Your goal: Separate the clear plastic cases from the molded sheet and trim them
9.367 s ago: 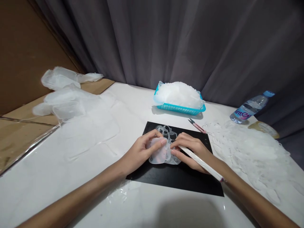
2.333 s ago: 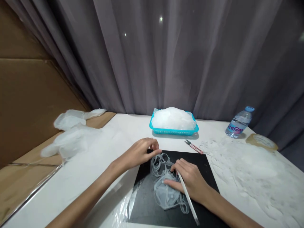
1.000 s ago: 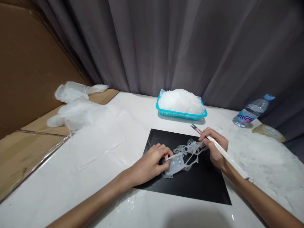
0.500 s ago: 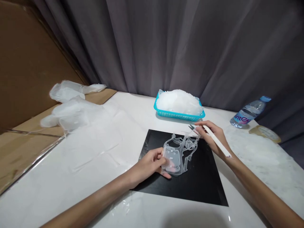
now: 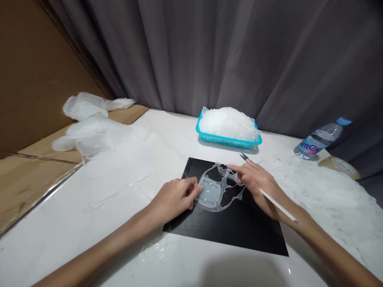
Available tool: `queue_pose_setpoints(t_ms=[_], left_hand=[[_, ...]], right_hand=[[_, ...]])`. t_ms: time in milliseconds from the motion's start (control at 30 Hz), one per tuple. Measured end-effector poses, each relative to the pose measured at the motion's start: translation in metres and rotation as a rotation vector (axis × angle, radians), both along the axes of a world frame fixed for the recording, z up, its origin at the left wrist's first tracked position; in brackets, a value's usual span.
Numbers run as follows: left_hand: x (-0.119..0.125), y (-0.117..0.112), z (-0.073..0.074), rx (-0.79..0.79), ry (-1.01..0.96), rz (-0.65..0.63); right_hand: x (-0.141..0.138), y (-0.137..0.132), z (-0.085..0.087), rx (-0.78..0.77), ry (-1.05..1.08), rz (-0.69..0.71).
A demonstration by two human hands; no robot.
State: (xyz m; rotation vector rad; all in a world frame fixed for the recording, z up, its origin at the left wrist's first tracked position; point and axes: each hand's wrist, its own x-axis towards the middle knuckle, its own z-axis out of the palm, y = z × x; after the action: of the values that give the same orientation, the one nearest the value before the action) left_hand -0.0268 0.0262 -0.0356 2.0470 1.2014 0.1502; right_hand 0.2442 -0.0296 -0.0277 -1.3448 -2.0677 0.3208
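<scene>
On the black mat lies a translucent moulded plastic piece, a rounded flat panel with thin, stringy excess spreading to its right. My left hand is closed, with thumb and fingers pinching the panel's left edge. My right hand is wrapped round a pair of snips; their dark pointed tips stick out past the fingers and a white handle runs back over the wrist. Its index finger is stretched out to the upper strands of the piece. Part of the strands is hidden under this hand.
Behind the mat stands a turquoise basket heaped with white translucent pieces. A water bottle stands to the right beside a yellowish roll of tape. Clear sheets cover the right side. More translucent pieces lie on cardboard at left.
The piece has come down flatter onto the mat and a little left with my left hand. My right hand has moved left over the strands, its index finger now extended.
</scene>
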Motion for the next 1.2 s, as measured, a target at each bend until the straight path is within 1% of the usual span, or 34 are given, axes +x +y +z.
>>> queue_pose_setpoints(t_ms=[100,167,233,300,367,400,433,500,567,600,667,767,867,1033,1200], left_hand=[[0.001,0.000,-0.005,-0.024,-0.049,0.044],[0.001,-0.001,-0.008,-0.087,-0.073,0.061],[0.001,0.000,-0.008,-0.106,-0.050,0.050],[-0.001,0.002,-0.006,-0.027,0.024,0.025],[-0.005,0.005,-0.002,0.103,0.089,-0.001],[-0.007,0.007,0.000,0.168,0.090,-0.021],[-0.009,0.009,0.002,0.226,0.060,-0.056],[-0.012,0.013,0.004,0.297,-0.058,-0.194],[-0.014,0.014,0.004,0.306,-0.151,-0.348],[-0.015,0.013,0.003,0.298,-0.170,-0.403],[-0.014,0.009,0.002,0.281,-0.176,-0.463],[-0.014,0.005,-0.002,0.262,-0.198,-0.486],[-0.014,0.003,-0.004,0.240,-0.226,-0.466],[-0.013,0.006,-0.004,0.221,-0.208,-0.459],[-0.013,0.011,-0.004,0.192,-0.227,-0.470]], right_hand=[[-0.017,-0.011,-0.009,-0.096,-0.044,0.094],[-0.027,-0.016,-0.015,-0.160,0.031,0.118],[-0.034,-0.018,-0.019,-0.223,0.136,0.109],[-0.037,-0.018,-0.020,-0.274,0.219,0.104],[-0.037,-0.016,-0.020,-0.325,0.269,0.116],[-0.036,-0.015,-0.021,-0.351,0.286,0.121],[-0.035,-0.014,-0.021,-0.372,0.300,0.121],[-0.031,-0.011,-0.024,-0.399,0.314,0.110],[-0.028,-0.008,-0.027,-0.400,0.313,0.089],[-0.027,-0.006,-0.029,-0.398,0.311,0.082],[-0.027,-0.004,-0.031,-0.405,0.306,0.093],[-0.029,-0.004,-0.031,-0.417,0.292,0.188],[-0.031,-0.007,-0.030,-0.416,0.274,0.272],[-0.031,-0.007,-0.034,-0.438,0.275,0.322],[-0.034,-0.005,-0.040,-0.386,0.279,0.353]])
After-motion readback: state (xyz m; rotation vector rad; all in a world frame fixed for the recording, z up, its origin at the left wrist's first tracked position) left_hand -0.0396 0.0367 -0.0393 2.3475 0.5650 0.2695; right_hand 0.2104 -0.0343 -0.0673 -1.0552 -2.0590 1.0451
